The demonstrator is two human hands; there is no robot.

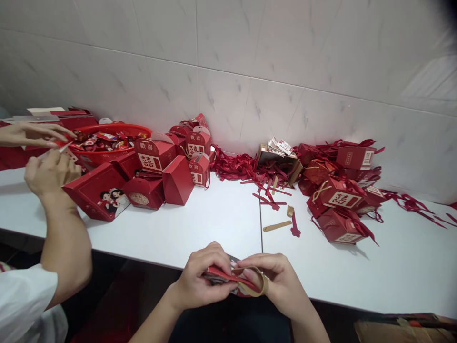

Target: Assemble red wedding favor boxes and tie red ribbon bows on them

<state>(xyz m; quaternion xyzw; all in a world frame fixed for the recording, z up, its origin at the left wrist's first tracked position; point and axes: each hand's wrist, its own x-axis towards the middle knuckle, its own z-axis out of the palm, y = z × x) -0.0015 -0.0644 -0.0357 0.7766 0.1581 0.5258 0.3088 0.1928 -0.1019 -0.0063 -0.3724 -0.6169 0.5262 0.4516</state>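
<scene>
Low at the table's front edge, my left hand (202, 278) pinches one side of a small red paper gift box (250, 285), its fingers curled over the top. My right hand (280, 281) is closed on the other side, with its thumb near the opening. A tan strip (264, 287) loops at the box's right end, against my right hand. Most of the box is covered by my fingers. On the table ahead lie a loose tan strip (277, 226) and a dark red strip (294, 224) with a flower-shaped end.
At left, a co-worker's hands (53, 174) hold a pale piece beside a red basket (143, 127) of wrapped sweets. Red gift boxes (178, 181) stand near it. Ribbons (235, 164) and an open carton (264, 157) lie by the wall; ribboned boxes (341, 195) are piled right.
</scene>
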